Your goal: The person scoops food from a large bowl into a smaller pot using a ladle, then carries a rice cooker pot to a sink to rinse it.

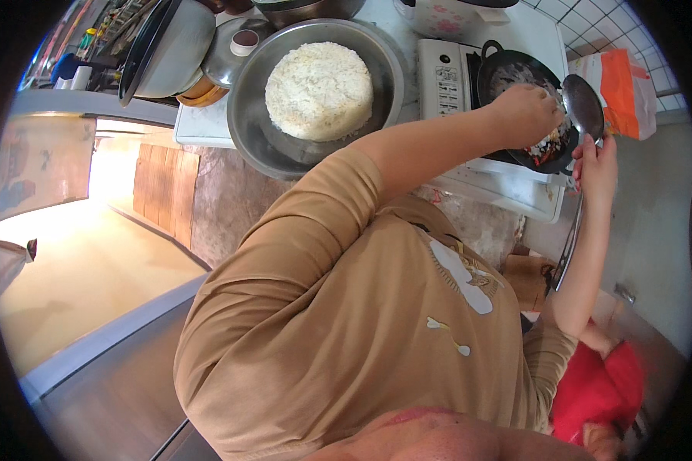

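Note:
Over a small black wok (pixel 565 164) my left hand (pixel 525 115) reaches in with curled fingers; whether they hold anything is hidden. White rice-like grains and chopped red bits (pixel 545 151) lie in the wok. My right hand (pixel 595 164) grips the handle of a large metal ladle (pixel 583 106) close to its bowl, which is raised at the wok's right rim. The wok sits on a white portable gas stove (pixel 443 80). Left of the stove, a wide metal basin (pixel 245 124) holds a thick round block of white rice (pixel 320 92).
A flowered rice cooker (pixel 444 20) stands behind the stove. An orange-and-white bag (pixel 625 86) is beyond the ladle. A metal lid (pixel 222 57) and stacked pots (pixel 176 55) crowd the left end. A person in red (pixel 600 386) is close by my right elbow.

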The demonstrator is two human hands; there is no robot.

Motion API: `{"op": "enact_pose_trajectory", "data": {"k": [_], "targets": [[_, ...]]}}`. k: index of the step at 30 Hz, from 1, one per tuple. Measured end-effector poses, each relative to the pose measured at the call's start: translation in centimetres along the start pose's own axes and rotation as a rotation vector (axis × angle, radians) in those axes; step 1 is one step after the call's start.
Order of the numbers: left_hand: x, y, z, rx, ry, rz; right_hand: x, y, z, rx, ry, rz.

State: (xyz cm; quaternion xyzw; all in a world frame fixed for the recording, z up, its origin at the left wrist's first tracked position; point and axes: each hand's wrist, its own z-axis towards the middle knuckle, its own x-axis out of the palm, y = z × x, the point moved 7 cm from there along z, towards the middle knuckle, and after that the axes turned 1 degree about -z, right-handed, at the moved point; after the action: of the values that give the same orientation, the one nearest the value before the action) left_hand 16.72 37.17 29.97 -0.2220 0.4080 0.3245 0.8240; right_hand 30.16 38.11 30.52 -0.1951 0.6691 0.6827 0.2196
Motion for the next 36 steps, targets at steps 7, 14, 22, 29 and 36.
{"op": "enact_pose_trajectory", "data": {"k": [7,14,22,29,36], "targets": [[-0.8,-0.9,-0.9,-0.073,0.063,-0.130,0.6,-0.8,-1.5,0.027,-0.025,0.042],[0.0,-1.2,-1.0,-0.004,0.129,-0.094,0.3,-1.5,-1.2,0.022,-0.029,0.174],[-0.5,-0.8,-1.2,0.042,0.147,-0.207,1.0,0.2,-1.1,-0.019,0.019,0.182],[-1.3,-0.3,-1.5,0.005,-0.043,-0.108,0.6,0.4,-1.2,0.001,-0.017,0.175],[-3.6,-0.4,-2.0,0.097,-0.268,-0.099,-0.5,0.9,-1.2,-0.054,-0.073,0.178]]}}
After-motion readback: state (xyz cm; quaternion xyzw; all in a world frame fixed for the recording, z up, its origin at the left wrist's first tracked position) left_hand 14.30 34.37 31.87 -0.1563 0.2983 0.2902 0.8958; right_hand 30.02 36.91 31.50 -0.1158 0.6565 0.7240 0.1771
